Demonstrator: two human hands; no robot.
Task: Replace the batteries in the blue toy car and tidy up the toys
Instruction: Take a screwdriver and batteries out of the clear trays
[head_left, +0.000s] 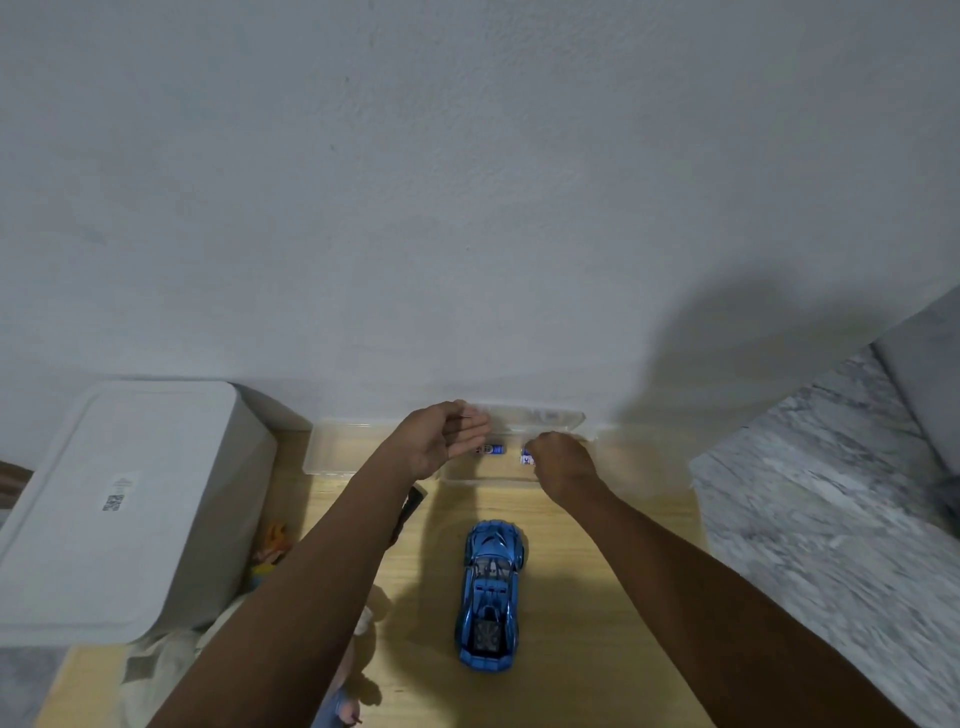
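The blue toy car (490, 595) stands on the wooden table (597, 597), nose toward the wall. Behind it, against the wall, lies a clear plastic box (467, 475) with its lid (540, 415) tipped up. Blue-and-white batteries (492, 449) lie inside. My left hand (441, 441) hovers at the box's left side, palm turned right and fingers spread, holding nothing. My right hand (561, 462) reaches into the box with its fingers curled down onto one battery (526, 458). The fingertips themselves are hidden.
A large white lidded storage bin (119, 509) fills the left side. Small toys (272, 545) and a pale cloth (171, 660) lie beside and under my left arm, along with a dark object (411, 506). A marble-patterned surface (831, 519) borders the table on the right.
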